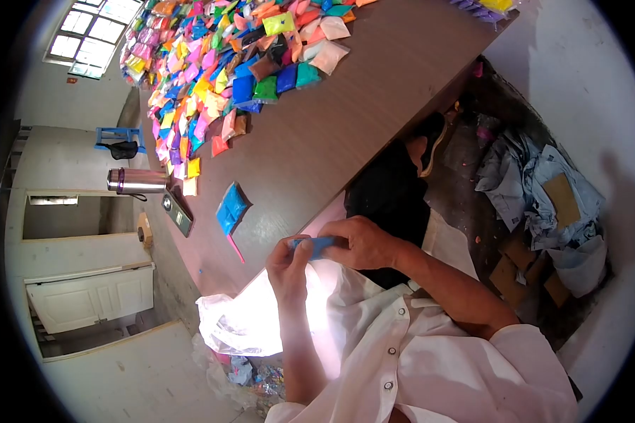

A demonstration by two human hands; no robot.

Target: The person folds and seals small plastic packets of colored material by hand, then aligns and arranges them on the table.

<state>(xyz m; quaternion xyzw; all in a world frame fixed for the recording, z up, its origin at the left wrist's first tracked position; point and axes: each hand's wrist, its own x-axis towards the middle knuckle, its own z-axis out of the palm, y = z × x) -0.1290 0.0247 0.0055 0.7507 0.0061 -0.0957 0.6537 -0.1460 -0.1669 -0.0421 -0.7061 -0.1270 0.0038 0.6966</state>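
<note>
The left hand (288, 268) and right hand (363, 242) both have their grip closed on a small, blurred blue piece (319, 247), just right of the tabletop (317, 144), where a sealed blue packet (231, 206) lies near and heaped colourful packets (212, 92) far.

White short-sleeved shirt (466, 374) with round buttons (392, 350) down the front, black trousers (388, 194)

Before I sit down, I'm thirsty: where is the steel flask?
In the head view, the steel flask is at the picture's left, by the table's edge, near the phone and the lower end of the colourful packet pile.
</note>
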